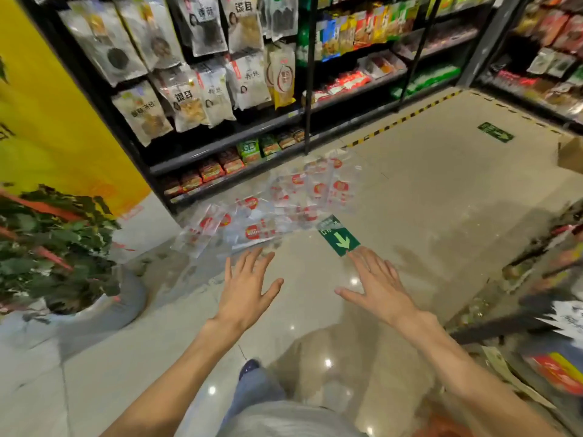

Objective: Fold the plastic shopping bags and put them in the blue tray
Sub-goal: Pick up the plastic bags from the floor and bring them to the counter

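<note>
Several clear plastic shopping bags (268,209) with red printing lie spread flat on the shiny floor, in front of the bottom store shelf. My left hand (249,285) is stretched out with fingers spread, its fingertips close to the near edge of the bags, holding nothing. My right hand (375,285) is also spread flat and empty, its fingertips near a green arrow floor sticker (339,236). No blue tray is in view.
Black store shelves (220,146) full of packaged food stand behind the bags. A potted plant (53,247) and a yellow panel (47,115) are at the left. Goods racks crowd the right edge (552,279). A cardboard box (571,152) sits far right.
</note>
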